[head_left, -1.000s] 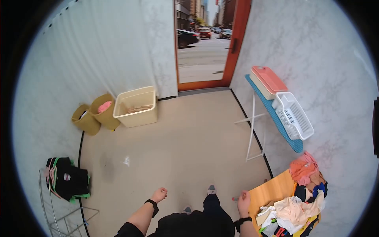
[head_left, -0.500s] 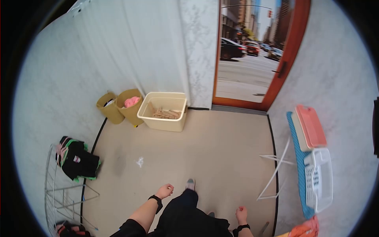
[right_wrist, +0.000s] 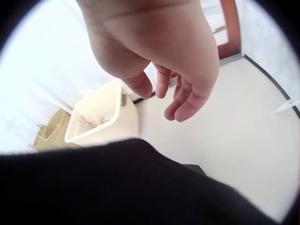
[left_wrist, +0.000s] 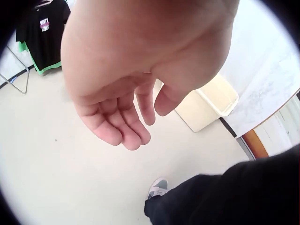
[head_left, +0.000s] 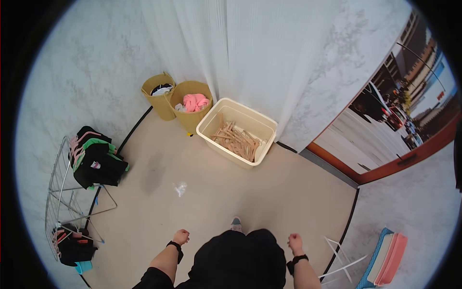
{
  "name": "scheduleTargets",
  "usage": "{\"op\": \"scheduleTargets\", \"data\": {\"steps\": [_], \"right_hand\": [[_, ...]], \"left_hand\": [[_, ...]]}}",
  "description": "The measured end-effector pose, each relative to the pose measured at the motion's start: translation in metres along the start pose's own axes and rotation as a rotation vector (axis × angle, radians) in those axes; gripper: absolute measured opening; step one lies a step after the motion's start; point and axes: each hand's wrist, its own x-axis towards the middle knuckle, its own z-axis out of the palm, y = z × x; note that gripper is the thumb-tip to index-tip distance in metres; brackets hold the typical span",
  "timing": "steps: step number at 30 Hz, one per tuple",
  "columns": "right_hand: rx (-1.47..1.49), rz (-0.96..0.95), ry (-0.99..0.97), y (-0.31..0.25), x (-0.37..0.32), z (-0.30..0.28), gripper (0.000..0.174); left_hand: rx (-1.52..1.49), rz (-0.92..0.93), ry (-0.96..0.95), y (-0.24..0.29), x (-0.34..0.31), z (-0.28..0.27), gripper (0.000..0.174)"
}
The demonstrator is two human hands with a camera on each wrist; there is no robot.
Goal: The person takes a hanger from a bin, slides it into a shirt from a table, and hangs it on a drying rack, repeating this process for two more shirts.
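Observation:
Both hands hang in the air over the floor and hold nothing. The left hand (head_left: 181,237) is at the lower middle of the head view; in the left wrist view that left hand (left_wrist: 145,61) has loosely bent fingers. To the right of the dark clothing is the right hand (head_left: 296,244); the right wrist view shows the right hand (right_wrist: 159,47) with fingers hanging loosely curled. Farther off stands a cream bin (head_left: 214,140) with a pile of wooden-looking hangers (head_left: 234,139) inside. Neither hand touches anything.
Two tan baskets (head_left: 163,107) stand left of the bin, one with pink cloth (head_left: 195,102). A metal drying rack (head_left: 61,192) with black shirts (head_left: 103,166) is at left. At lower right are a blue ironing board (head_left: 375,262) and a pink tub (head_left: 395,260). A wood-framed door (head_left: 418,156) is at right.
The head view has swung left, so the bin, baskets and rack now show more fully, while the clothes-covered table has left the view. The hands remain unoccupied.

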Motion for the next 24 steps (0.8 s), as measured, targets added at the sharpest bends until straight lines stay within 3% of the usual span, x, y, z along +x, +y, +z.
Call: {"op": "scheduleTargets", "data": {"steps": [3,5,11,14,15,19,24], "right_hand": [[0.028,-0.302,0.036,-0.120,0.060,0.019,0.020],[-0.034,-0.366,-0.023,-0.167,0.110,0.044,0.021],[-0.293,-0.295,-0.320,-0.292,0.240,0.128,0.024],[-0.290,-0.231,-0.418,-0.354,0.284,0.172,0.025],[-0.320,-0.305,-0.442,-0.373,0.294,0.185,0.024],[-0.439,-0.437,-0.529,-0.413,0.349,0.242,0.022],[-0.588,-0.428,-0.563,-0.413,0.448,0.350,0.022]], "left_hand": [[-0.104,0.110,-0.008,0.067,0.028,-0.010,0.022],[-0.153,0.176,-0.014,0.110,0.058,-0.012,0.023],[-0.207,0.243,0.051,0.253,0.131,-0.008,0.024],[-0.073,0.287,0.178,0.322,0.169,-0.010,0.027],[-0.019,0.324,0.217,0.348,0.176,-0.012,0.028],[-0.211,0.450,0.053,0.438,0.223,-0.006,0.032],[-0.413,0.367,-0.182,0.485,0.344,0.045,0.042]]}}
